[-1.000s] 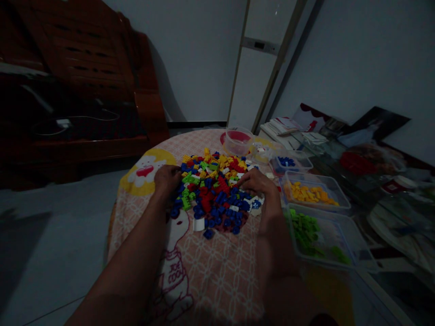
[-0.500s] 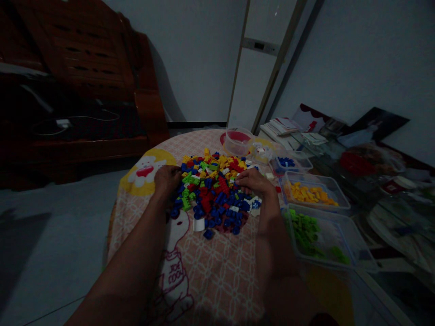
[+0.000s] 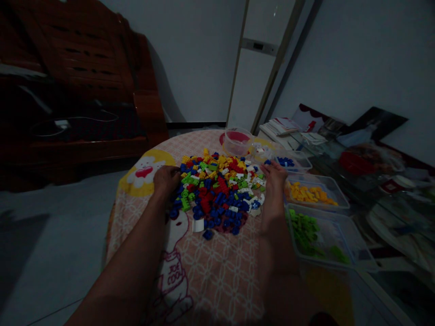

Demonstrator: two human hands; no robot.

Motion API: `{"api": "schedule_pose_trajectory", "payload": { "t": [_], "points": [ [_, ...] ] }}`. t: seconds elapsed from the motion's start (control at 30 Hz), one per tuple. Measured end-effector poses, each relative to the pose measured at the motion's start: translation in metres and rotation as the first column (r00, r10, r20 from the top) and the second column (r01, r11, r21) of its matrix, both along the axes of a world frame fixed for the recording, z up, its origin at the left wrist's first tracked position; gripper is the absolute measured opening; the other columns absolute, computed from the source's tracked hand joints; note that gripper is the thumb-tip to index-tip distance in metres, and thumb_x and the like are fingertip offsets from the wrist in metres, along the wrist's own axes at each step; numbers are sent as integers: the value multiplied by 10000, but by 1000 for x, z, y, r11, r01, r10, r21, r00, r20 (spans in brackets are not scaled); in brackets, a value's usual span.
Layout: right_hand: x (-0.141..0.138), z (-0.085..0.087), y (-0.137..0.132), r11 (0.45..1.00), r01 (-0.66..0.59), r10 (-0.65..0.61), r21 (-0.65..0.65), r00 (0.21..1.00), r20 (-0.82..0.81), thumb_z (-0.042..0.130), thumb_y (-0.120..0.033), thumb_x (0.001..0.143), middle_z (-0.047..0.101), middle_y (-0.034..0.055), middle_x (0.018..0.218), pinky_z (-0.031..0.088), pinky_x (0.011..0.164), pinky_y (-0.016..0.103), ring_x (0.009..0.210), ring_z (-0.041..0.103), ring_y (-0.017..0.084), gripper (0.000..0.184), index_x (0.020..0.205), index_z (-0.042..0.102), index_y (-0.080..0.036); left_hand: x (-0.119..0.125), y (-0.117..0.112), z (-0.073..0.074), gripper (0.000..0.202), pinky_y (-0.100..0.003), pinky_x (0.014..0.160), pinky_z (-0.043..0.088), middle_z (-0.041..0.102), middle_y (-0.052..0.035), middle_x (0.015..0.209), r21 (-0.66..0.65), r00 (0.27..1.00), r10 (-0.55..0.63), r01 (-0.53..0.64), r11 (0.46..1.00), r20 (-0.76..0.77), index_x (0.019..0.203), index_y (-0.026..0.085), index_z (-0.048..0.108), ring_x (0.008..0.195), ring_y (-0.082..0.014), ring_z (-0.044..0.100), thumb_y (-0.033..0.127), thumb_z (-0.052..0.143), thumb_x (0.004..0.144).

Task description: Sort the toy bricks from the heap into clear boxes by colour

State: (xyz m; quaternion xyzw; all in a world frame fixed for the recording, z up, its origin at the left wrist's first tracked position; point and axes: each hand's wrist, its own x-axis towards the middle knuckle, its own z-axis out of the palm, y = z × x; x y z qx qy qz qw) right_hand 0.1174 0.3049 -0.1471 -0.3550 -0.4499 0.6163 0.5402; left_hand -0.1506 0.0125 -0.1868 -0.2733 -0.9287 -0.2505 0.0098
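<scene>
A heap of mixed toy building bricks [image 3: 217, 190] in red, blue, green, yellow and white lies on the round table. My left hand [image 3: 166, 179] rests at the heap's left edge, its fingers loosely bent and apart, with no brick visible in them. Off the heap's right side, my right hand [image 3: 275, 174] pinches a small blue brick [image 3: 268, 162] at its fingertips. Close by is a clear box of blue bricks [image 3: 285, 161]. Nearer me stand a box of yellow bricks [image 3: 311, 194] and a box of green bricks [image 3: 306, 233].
A round clear tub [image 3: 238, 141] stands at the table's back edge, beside a container with white pieces [image 3: 261, 150]. The patterned tablecloth [image 3: 220, 271] covers the table. To the right is a cluttered glass-topped surface [image 3: 326, 154]; a wooden bench [image 3: 149, 113] stands back left.
My right hand has moved right, from over the heap toward the box of blue bricks, and a blue brick now shows at its fingertips. My left hand has stayed in place.
</scene>
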Motion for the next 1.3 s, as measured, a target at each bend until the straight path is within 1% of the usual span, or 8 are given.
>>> {"api": "schedule_pose_trajectory", "payload": {
  "t": [0.13,0.27,0.4,0.57,0.8,0.93,1.13,1.3],
  "points": [
    [2,-2,26,968,249,-248,25,968,-32,784,-169,758,695,157,1510,682,1031,428,1453,679,277,892,1612,530,-208,1,0,1,480,-426,1021,594,824,-148,1329,-15,1000,-3,2,1000,-7,1283,189,869,1240,-364,759,306,582,917],
    [3,0,32,959,283,-283,0,959,-29,731,-153,780,559,197,1681,627,1114,475,1583,565,269,958,1691,446,-239,1,-1,1,492,-414,1010,590,822,-150,1331,-20,1000,-10,10,1000,-8,1301,181,860,1240,-358,754,314,574,924],
    [4,5,18,981,187,-189,50,981,51,726,-132,758,777,159,1384,669,1042,388,1345,754,247,634,1390,706,-180,0,-1,0,499,-411,989,592,830,-157,1293,-6,1000,-14,14,1000,6,1306,167,855,1197,-350,759,307,577,916],
    [7,23,-18,978,-207,193,2,917,350,771,-95,762,788,29,713,638,581,210,606,770,156,113,832,722,-169,1,0,2,463,-400,987,582,839,-147,1248,-5,1000,-3,3,1000,4,1253,186,874,1187,-343,752,296,588,906],
    [14,46,-49,856,-509,384,-93,504,774,675,-5,851,638,-32,486,423,385,142,373,564,78,307,596,640,-173,4,0,4,476,-448,1055,575,821,-169,1313,4,1000,-15,15,1000,25,1290,174,866,1242,-371,745,301,570,939],
    [18,54,-55,794,-587,433,-159,361,826,720,-18,820,605,-44,449,396,384,149,367,541,79,314,572,621,-181,4,0,4,466,-452,1053,586,822,-172,1308,16,1000,-15,15,1000,17,1275,180,874,1231,-377,751,304,583,933],
    [10,52,-63,587,-740,611,-327,140,779,802,-106,751,633,-54,454,421,415,169,395,563,110,88,804,820,-175,5,-1,6,487,-451,1053,583,811,-180,1342,2,1000,-14,14,1000,23,1296,167,866,1260,-383,743,300,572,931],
    [7,50,-63,657,-681,513,-323,90,854,785,-61,709,555,-56,377,367,391,200,339,478,114,153,641,752,-194,5,-1,6,497,-413,1034,582,815,-169,1338,-1,999,-18,18,1000,31,1302,168,862,1244,-360,752,313,561,934]
  ]
}}
